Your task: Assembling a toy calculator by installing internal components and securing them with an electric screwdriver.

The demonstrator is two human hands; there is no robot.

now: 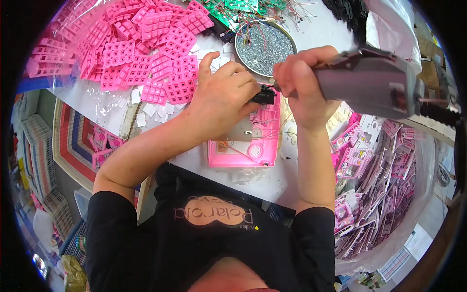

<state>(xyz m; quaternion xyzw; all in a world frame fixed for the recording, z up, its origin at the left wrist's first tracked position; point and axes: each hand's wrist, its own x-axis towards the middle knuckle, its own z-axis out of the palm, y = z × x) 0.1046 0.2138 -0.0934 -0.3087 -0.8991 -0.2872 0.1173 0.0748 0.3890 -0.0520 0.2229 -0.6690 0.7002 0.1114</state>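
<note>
A pink plastic casing [270, 155] lies in front of me with thin wires and a greyish flat plate [237, 132] inside it. My left hand [219, 100] reaches over the casing, its fingers closed on a small black plastic part [265, 96] at the far end. In my right hand [309, 92] is a grey electric screwdriver [365, 83], tilted so that its body points up and to the right. The screwdriver's tip is near the black part; my fingers hide whether they touch.
A round dish [237, 54] of small screws stands just beyond my hands. Pink button pads [138, 68] pile up at the far left, with green circuit boards [241, 5] at the back. At right, a clear plastic bag [423, 194] holds many printed pink panels [384, 194].
</note>
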